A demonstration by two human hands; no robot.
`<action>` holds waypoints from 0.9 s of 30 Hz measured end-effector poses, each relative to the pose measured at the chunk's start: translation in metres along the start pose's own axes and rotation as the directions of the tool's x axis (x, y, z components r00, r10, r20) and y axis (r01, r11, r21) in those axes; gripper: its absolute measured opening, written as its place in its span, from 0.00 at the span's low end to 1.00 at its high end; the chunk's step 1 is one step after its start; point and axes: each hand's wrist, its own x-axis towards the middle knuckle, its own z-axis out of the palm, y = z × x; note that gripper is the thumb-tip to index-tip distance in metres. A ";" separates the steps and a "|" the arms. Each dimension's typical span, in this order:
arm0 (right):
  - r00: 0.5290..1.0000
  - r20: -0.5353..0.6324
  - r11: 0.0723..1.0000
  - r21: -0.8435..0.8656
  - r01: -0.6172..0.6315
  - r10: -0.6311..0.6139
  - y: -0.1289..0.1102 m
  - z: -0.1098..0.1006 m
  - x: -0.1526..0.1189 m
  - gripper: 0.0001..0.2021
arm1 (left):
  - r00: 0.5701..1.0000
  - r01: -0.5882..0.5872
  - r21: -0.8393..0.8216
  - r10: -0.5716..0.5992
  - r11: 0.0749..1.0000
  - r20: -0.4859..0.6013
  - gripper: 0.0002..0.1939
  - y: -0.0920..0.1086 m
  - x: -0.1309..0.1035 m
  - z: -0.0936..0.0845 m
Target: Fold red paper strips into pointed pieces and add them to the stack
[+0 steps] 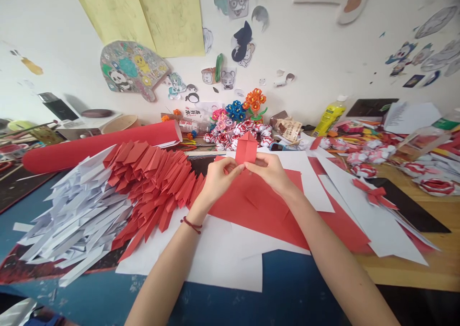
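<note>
Head view: both my hands were up front, pinching one folded red paper (246,149) between them. Left hand (223,171) had thumb and fingertips closed on its lower left edge; right hand (269,170) gripped the lower right the same way. Piece stood upright, pointed top showing, a crease down the middle, above the far part of a flat red sheet (268,199). Red cord bracelet (191,225) on my left wrist.

Left of my hands: heaped folded red strips (151,172), and beside them folded white strips (82,215). Behind the heap lay a red paper roll (104,143). White paper (226,271) lay partly under the red sheet. Red paper bow (375,195) sat on papers to the right.

Writing: white packaging (205,109) behind the roll carried big dark Chinese characters; I couldn't read them all. Printed sheet (411,120) at far right had lines of text, too small to read. Brown packet (289,128) had print, illegible. Yellow bottle (329,118) had a label, brand too blurred to name. Orange flower (255,98) and blue flower (236,109) stood by the wall. Yellow sheets (172,21) on the wall showed faint line drawings.
</note>
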 end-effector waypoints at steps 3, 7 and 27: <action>1.000 -0.002 1.000 -0.014 -0.010 0.010 -0.001 0.001 0.000 0.13 | 0.999 0.004 -0.069 -0.001 0.998 0.035 0.16 0.000 0.000 -0.001; 1.000 0.001 1.000 -0.019 -0.012 0.012 -0.003 0.002 -0.001 0.15 | 0.998 0.000 -0.080 0.005 0.997 0.064 0.16 0.001 0.001 -0.002; 0.996 -0.087 0.997 0.070 -0.025 0.032 0.002 0.010 -0.001 0.16 | 0.999 0.014 -0.099 -0.010 0.995 0.040 0.15 0.003 0.000 -0.001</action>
